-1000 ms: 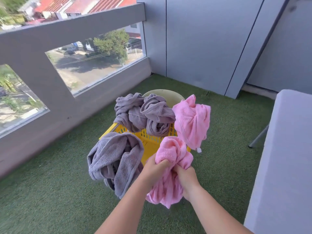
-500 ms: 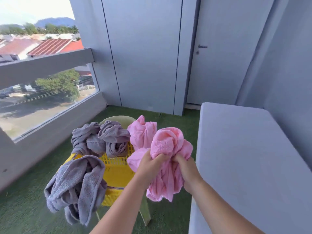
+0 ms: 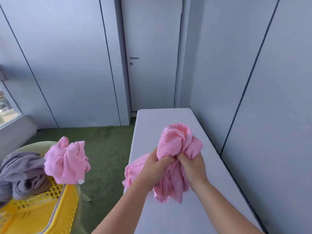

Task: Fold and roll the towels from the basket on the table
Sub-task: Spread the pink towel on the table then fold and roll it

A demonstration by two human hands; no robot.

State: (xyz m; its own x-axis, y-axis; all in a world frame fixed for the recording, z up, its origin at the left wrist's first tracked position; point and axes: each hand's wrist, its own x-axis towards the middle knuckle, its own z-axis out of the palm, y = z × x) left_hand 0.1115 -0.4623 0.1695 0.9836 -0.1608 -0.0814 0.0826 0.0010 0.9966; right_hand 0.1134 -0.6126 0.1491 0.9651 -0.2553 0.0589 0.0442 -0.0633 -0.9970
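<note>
Both hands hold a crumpled pink towel [image 3: 177, 146] above the grey table [image 3: 170, 217]. My left hand [image 3: 152, 168] grips its left side and my right hand [image 3: 192, 166] grips it just beside, fingers curled into the cloth. The towel bunches above my fists and hangs below them. At the lower left stands the yellow basket [image 3: 42, 211]. A second pink towel [image 3: 67, 162] is draped over its rim, and grey towels [image 3: 22, 174] hang over the rim further left.
The long table runs away from me along the grey wall panels [image 3: 270, 115] on the right. A closed door [image 3: 152, 56] stands behind its far end. Green artificial grass [image 3: 108, 149] covers the floor between basket and table.
I have turned right and carried the pink towel from over the basket to above the table. The basket has slid to the lower left of view. Both hands keep their grip.
</note>
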